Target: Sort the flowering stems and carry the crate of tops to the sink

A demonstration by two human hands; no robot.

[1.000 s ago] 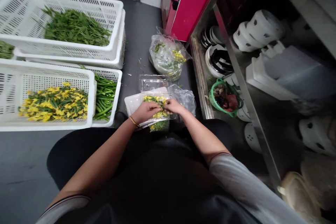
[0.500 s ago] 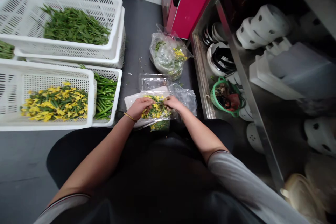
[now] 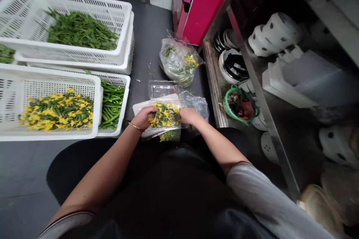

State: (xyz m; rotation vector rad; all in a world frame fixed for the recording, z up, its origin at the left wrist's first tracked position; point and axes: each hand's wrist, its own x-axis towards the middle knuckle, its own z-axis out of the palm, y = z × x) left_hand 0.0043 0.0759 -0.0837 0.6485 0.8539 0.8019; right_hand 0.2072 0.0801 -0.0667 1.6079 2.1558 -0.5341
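Head camera is showing the flower bunch (image 3: 165, 114) lying on a tray (image 3: 138, 109) just ahead of the knees. The left hand (image 3: 145, 116) and right hand (image 3: 188, 115) are gripping its 2 ends, fingers curled shut around the stems, so the bunch is sitting between both palms. Packing is looking only part done: 1 tray is filling, 1 empty clear box (image 3: 162, 88) is lying just behind it, and the near crate (image 3: 50, 75) is holding many more yellow flowers (image 3: 56, 110).
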